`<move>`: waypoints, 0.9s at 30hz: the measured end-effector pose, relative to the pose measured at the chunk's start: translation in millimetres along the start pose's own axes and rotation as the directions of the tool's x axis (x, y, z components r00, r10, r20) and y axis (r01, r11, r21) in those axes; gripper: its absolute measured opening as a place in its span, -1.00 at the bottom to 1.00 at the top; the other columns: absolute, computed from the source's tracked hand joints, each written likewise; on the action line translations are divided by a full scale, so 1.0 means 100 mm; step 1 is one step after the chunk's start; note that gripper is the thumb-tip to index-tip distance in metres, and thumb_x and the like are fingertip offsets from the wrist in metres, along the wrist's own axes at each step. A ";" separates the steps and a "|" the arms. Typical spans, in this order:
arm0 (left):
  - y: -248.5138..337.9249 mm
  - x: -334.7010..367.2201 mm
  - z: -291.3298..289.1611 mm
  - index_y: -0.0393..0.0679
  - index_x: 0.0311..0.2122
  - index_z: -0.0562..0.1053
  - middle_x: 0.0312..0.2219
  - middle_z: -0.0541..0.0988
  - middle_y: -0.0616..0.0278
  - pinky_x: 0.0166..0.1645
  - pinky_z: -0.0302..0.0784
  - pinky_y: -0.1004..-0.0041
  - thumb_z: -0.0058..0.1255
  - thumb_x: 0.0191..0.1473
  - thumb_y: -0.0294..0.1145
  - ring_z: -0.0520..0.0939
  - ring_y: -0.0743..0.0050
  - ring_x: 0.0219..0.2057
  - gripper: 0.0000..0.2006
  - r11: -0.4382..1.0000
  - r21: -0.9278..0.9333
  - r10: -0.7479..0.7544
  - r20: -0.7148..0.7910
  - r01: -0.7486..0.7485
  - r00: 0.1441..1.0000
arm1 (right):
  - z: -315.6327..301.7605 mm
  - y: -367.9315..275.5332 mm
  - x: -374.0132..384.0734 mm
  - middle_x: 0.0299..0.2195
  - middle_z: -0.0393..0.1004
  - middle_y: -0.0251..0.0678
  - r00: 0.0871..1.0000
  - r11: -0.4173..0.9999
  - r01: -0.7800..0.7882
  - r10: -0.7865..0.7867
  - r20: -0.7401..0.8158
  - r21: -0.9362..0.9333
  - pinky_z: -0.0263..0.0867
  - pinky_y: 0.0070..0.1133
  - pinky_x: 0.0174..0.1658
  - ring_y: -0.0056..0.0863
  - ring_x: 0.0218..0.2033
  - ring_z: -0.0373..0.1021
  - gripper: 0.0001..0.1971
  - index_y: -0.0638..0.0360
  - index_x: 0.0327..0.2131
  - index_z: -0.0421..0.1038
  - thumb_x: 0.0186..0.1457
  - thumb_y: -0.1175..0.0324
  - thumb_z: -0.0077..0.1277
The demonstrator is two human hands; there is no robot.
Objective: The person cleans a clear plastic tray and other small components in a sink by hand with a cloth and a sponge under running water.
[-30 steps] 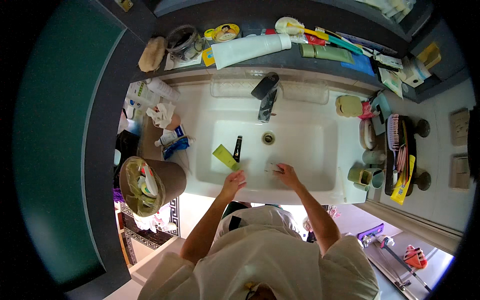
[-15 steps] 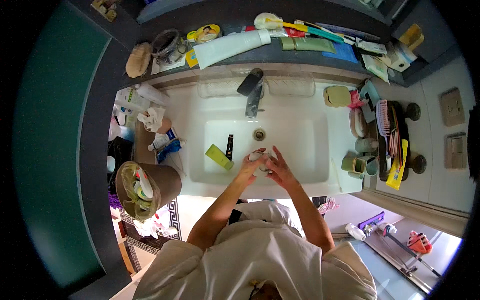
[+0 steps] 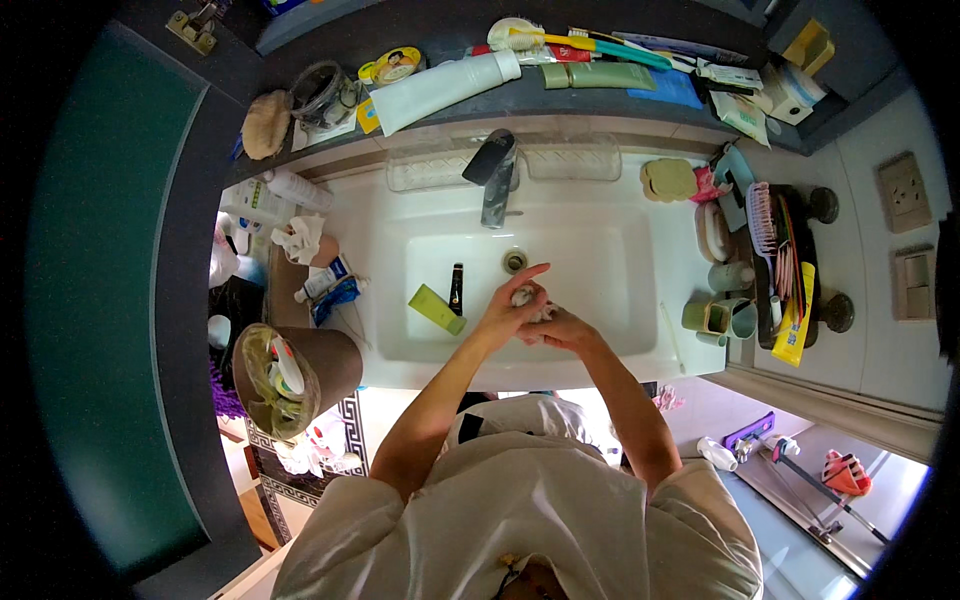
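Over the near part of the white sink basin (image 3: 610, 270), my two hands meet. A small, crumpled, whitish thing (image 3: 524, 295) is pressed between them; whether it is cloth or foam I cannot make out. My left hand (image 3: 505, 315) is closed around it, with one finger stretched toward the right. Against it from the right, my right hand (image 3: 565, 330) has its fingers bent and partly hidden. Left of my hands, a green tube (image 3: 436, 309) and a slim black tube (image 3: 457, 289) lie in the basin.
A dark faucet (image 3: 494, 180) stands behind the drain (image 3: 515, 261). Tubes and toothbrushes crowd the back shelf, including a large white tube (image 3: 445, 90). A lined bin (image 3: 335, 370) is at the left. Cups (image 3: 741, 320) and a tray with a pink hairbrush (image 3: 762, 220) stand right.
My hands have turned and closed in on each other around the whitish thing. The right hand's fingers, spread before, are now bent. The tubes in the basin have not moved.
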State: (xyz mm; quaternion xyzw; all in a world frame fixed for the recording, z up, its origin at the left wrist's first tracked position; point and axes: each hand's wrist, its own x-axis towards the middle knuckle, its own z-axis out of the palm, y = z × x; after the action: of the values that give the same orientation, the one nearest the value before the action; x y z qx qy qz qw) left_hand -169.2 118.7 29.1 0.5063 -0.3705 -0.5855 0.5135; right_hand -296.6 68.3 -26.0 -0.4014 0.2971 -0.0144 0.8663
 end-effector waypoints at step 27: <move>-1.13 0.43 -0.15 -0.24 -0.45 0.39 -0.47 0.48 0.24 -0.46 0.31 0.46 -0.20 0.02 -0.17 0.45 0.54 -0.42 -0.70 0.990 0.122 0.103 -0.284 -0.071 0.953 | -0.21 0.38 0.19 -0.32 0.34 0.00 0.803 0.439 0.186 -0.583 -0.122 -0.879 0.25 -0.37 -0.26 -0.13 -0.33 0.33 -0.59 0.32 -0.24 0.25 -0.16 0.26 0.01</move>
State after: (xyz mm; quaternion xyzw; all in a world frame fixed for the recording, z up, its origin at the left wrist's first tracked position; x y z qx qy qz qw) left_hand -178.2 100.4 -90.9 0.5971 -0.3451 -0.4606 0.5588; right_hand -299.7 74.7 -72.7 -0.8080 0.3383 -0.1574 0.4560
